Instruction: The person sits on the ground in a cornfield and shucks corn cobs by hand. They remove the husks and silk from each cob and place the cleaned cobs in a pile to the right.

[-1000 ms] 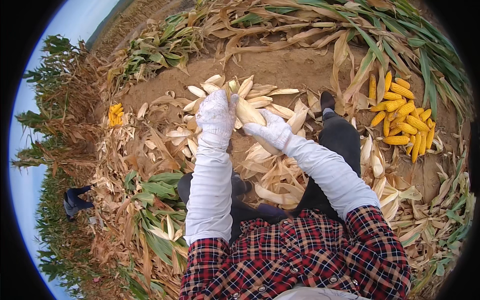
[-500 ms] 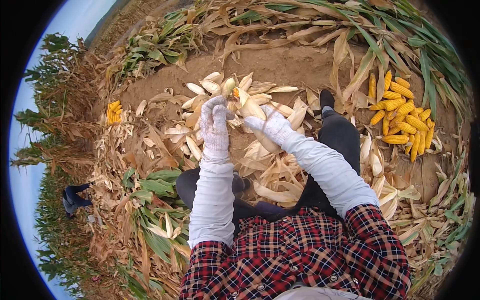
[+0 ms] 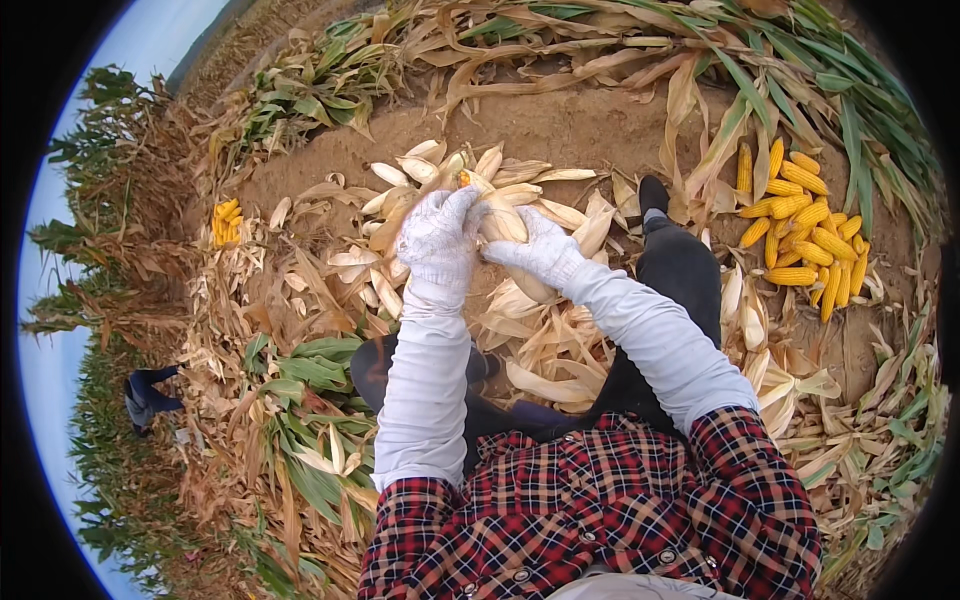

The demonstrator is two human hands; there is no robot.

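Observation:
Both hands wear whitish knitted gloves, dirty in places. My right hand [image 3: 540,250] is closed around an ear of corn [image 3: 503,222] still wrapped in pale husk. Orange-yellow kernels show at the ear's far tip. My left hand [image 3: 440,232], its fingers curled, presses against the husk on the ear's left side; a strip of dry husk hangs by it. Its fingertips are partly hidden, but it seems to grip the husk. Just beyond the hands, several ears in pale husk [image 3: 418,168] lie on the soil.
Bare yellow cobs form a pile [image 3: 815,245] at the right, with a smaller pile [image 3: 227,222] at the left. Loose dry husks [image 3: 545,345] lie between my legs. Cut stalks [image 3: 600,50] arc along the far side. A person [image 3: 152,400] is at the far left beside standing corn.
My left hand has moved right and closed in against the ear, its fingers now curled at the husk. My right hand stays nearly in place, holding the ear.

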